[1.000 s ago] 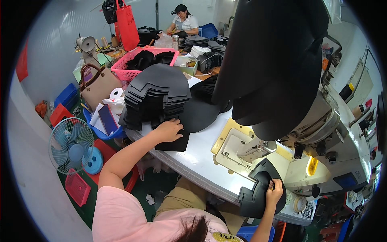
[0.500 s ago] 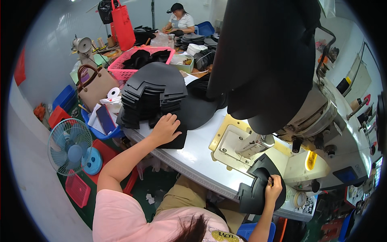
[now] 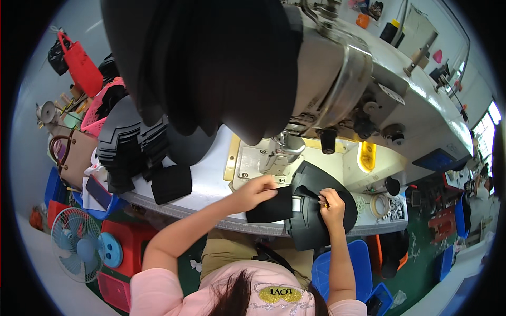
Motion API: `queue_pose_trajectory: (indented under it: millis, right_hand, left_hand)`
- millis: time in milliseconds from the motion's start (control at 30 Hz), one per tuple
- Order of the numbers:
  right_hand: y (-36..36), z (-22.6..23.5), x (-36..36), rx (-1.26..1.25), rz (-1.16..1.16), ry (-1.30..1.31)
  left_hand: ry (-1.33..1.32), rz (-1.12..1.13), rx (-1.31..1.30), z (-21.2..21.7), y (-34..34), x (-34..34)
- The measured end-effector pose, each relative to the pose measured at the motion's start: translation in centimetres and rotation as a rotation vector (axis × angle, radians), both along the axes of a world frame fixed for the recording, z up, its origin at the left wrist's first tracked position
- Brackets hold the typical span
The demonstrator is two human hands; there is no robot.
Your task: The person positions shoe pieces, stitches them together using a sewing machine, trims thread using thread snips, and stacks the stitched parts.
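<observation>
My left hand (image 3: 255, 194) pinches the upper edge of a small black rectangular piece (image 3: 270, 207) in front of the sewing machine. This piece meets a larger black curved panel (image 3: 308, 234) with a stepped cut edge. My right hand (image 3: 332, 209) is closed on that panel's upper layer, fingers curled; a small dark thing with a yellow spot shows at the fingertips, too small to name. Just behind the panel are the machine's needle area and plate (image 3: 258, 160). Another black rectangular piece (image 3: 172, 184) lies to the left, beside a stack of black stepped panels (image 3: 121, 147).
Large black panels (image 3: 211, 63) hang over the machine head (image 3: 337, 89), blocking part of the view. A tape roll (image 3: 379, 205) and small parts sit at the table's right end. On the left stand a handbag (image 3: 79, 158), a blue basket (image 3: 105, 210) and a fan (image 3: 84, 245).
My left hand has come from the stack toward the machine with a black rectangular piece. My right hand and the curved panel have shifted. The whole view has turned rightward.
</observation>
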State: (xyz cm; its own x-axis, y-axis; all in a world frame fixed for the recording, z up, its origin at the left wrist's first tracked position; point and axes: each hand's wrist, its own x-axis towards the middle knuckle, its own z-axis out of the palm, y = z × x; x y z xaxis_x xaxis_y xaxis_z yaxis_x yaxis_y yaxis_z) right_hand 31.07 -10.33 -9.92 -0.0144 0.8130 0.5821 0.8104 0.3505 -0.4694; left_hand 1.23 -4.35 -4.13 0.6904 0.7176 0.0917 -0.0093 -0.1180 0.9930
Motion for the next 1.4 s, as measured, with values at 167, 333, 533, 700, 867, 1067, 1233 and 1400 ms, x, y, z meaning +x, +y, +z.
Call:
queue_pose_trajectory:
  millis: [167, 333, 533, 700, 867, 1067, 1233, 1400]
  right_hand:
    - [-3.2, 1.5, -0.1, -0.016, 0.073, -0.098]
    - [-9.2, 10.3, -0.5, -0.019, 0.170, -0.194]
    - [-13.8, 19.8, -2.6, 0.538, -0.200, 0.026]
    - [-6.6, 19.9, -3.6, 0.033, 0.089, 0.025]
    - [2.0, 14.6, -4.7, -0.152, 0.287, 0.153]
    - [5.8, 12.5, -6.4, -0.181, 0.169, 0.163]
    - [6.9, 11.1, -6.3, -0.279, 0.121, 0.324]
    - [8.0, 10.5, -5.8, -0.234, 0.143, 0.257]
  left_hand:
    - [-0.086, -0.045, -0.509, -4.9, 4.3, 11.2]
    - [0.025, 0.129, -0.446, -8.5, 5.6, 13.0]
    - [0.063, 0.153, -0.371, -9.0, 5.0, 13.0]
    - [-0.140, -0.131, -0.437, -4.7, 4.0, 7.5]
    - [0.107, 0.044, -0.328, 3.1, 5.8, -4.2]
    - [0.189, 0.320, -0.150, 9.1, 4.5, -5.3]
    - [0.536, 0.129, 0.104, 10.1, 5.7, -1.5]
    - [0.392, 0.395, 0.162, 8.8, 6.9, 0.5]
